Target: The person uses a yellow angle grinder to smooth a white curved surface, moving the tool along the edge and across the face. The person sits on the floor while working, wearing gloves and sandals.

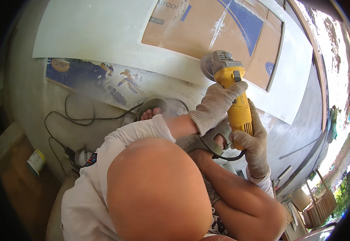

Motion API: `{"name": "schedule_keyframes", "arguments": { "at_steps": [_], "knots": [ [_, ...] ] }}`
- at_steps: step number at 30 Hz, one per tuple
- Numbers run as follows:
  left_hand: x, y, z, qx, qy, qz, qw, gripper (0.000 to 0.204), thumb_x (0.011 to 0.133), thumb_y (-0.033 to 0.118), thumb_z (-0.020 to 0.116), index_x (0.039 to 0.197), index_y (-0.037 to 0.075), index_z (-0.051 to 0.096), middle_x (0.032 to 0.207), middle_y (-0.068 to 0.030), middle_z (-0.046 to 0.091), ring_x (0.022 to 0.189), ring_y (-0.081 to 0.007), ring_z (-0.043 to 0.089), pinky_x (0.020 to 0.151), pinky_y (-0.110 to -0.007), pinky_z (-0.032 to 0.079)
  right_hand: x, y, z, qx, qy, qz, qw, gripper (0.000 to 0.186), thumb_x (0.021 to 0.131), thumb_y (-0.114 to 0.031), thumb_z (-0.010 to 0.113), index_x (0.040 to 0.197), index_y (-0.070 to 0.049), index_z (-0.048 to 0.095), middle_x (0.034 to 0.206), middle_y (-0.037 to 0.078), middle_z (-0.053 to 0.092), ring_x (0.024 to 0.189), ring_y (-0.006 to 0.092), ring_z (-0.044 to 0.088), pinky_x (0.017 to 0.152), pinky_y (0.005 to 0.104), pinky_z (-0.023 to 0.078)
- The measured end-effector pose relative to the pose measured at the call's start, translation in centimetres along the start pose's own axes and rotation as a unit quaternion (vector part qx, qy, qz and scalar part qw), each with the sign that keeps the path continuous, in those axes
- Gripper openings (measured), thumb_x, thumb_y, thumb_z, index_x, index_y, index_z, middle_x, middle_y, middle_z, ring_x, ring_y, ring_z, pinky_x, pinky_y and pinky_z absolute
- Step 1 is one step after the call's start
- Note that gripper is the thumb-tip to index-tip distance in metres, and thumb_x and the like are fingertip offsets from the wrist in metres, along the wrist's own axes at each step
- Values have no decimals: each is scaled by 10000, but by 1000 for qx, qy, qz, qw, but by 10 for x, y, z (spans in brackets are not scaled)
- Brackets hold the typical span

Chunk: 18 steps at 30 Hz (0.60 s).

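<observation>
I have the left hand [217, 104] clamped around the yellow angle grinder [240, 114] just behind its head, and the right hand [255, 145] clamped around its rear end, both gloved. The grinder is over a white sheet [98, 32]; I cannot tell whether its disc [208, 66] touches. Beyond the grinder, brown cardboard [195, 40] shows within the sheet's opening. Below the grinder's rear curves a black cord [232, 159]; well left of the grinder stands a tub [36, 162].

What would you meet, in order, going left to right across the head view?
White cylindrical container with yellow rim, flat blue-printed strip, yellow-and-grey angle grinder, brown slatted wooden object.
</observation>
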<state>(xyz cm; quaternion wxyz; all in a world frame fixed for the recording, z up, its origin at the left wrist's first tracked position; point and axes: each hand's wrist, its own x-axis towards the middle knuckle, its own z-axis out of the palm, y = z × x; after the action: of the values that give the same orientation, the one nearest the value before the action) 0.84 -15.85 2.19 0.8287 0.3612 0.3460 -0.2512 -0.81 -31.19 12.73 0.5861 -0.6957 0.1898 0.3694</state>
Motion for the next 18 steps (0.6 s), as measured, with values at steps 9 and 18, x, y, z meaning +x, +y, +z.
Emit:
{"name": "schedule_keyframes", "arguments": {
  "at_steps": [9,18],
  "knots": [
    [4,20,-45,-39,50,63,996,627,902,541,893,1191,25,686,1015,-33,690,879,-124,671,820,-307,556,38,-14,34,-59,-55,-36,996,1062,815,-114,837,1731,38,322,1316,162,682,960,176,698,873,296,591],
    [11,24,-52,-78,62,33,994,603,922,491,889,1216,16,661,1036,-38,666,895,-133,682,824,-308,572,40,-31,45,-103,-41,3,994,1022,811,-122,818,1712,40,365,1272,143,696,981,177,696,869,289,581]
  ]
}}
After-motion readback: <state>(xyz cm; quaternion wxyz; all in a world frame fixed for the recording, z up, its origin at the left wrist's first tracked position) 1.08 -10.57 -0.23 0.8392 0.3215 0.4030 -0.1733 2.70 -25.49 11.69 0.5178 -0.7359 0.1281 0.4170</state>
